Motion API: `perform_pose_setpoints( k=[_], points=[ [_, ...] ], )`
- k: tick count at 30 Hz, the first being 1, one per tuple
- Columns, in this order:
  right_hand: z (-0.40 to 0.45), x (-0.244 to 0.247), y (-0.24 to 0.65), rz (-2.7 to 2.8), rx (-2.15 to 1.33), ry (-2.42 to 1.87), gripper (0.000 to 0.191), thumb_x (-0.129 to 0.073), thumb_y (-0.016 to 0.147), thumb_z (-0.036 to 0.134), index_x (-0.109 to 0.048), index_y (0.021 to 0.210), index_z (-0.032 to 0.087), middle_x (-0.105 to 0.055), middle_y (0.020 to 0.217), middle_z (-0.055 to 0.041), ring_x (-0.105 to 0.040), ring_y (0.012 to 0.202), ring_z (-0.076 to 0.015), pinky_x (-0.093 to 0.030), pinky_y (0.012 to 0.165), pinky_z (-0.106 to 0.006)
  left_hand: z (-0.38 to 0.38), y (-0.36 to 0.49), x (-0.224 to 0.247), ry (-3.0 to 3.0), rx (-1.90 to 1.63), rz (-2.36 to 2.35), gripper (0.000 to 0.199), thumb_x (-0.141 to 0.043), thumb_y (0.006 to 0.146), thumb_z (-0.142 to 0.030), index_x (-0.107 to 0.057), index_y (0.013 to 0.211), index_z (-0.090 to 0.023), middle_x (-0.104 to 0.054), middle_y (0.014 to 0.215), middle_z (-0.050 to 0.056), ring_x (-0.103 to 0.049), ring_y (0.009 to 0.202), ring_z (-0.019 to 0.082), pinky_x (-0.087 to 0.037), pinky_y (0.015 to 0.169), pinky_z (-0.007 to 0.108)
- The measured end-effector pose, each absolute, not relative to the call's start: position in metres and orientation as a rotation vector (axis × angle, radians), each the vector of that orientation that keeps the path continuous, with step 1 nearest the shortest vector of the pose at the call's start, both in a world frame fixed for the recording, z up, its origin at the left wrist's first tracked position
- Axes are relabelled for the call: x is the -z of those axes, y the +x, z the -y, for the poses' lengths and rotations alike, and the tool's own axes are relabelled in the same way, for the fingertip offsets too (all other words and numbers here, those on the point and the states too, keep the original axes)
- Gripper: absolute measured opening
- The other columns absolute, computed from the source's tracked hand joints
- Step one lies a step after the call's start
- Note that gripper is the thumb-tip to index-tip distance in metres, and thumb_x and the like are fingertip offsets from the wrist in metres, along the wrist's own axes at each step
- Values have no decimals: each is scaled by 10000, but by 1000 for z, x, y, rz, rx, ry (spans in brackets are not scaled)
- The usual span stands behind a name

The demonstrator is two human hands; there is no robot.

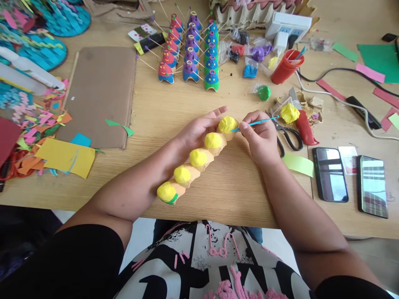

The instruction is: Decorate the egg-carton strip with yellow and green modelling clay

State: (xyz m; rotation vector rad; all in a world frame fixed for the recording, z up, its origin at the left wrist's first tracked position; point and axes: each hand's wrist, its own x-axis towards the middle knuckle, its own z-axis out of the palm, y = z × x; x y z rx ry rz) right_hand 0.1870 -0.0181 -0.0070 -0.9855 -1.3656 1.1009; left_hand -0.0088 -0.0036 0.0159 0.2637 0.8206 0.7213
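Observation:
A strip of egg carton cups (pixel 202 165) slants across the front of the table. Yellow clay (pixel 198 158) caps its several humps, and the nearest end has a bit of green at its rim. My left hand (pixel 199 126) holds the strip by its far end, partly hidden behind it, with some fingers stretched out beyond. Pinched in my right hand (pixel 261 135) is a thin blue clay modelling tool (pixel 261 121); its tip touches the yellow clay on the farthest hump. Just beyond that hand lie a lump of yellow clay (pixel 289 113) and black-handled scissors (pixel 291 139).
Painted egg carton caterpillars (pixel 212 58) with stick legs stand at the back. Clay packets (pixel 250 68), a red cup (pixel 285 68) and a power strip (pixel 288 29) are behind. Two phones (pixel 330 174) lie right; cardboard (pixel 99 95) and paper scraps (pixel 34 141) lie left.

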Motion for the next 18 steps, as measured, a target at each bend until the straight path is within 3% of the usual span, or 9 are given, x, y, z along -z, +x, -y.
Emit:
perform_pose_setpoints(
  k=[8,18],
  points=[
    [19,5,187,1379,-1101,-997,468,-866,847,655,-625,826,255,-535,736,34,-457,669,-114,-374,612,-285,3,-9,-17,303,-737,-850,664,-647,1002,-334,-501,1646,-403,-856,944,42,-834,933,313,-591,700,342],
    [18,5,187,1357,-1123,-975,453,-873,853,625,-621,834,249,-560,738,39,-469,656,-99,-379,591,-267,5,-6,-14,334,-768,-816,687,-632,985,-196,-508,1636,-376,-853,913,18,-820,941,289,-572,788,338]
  ],
)
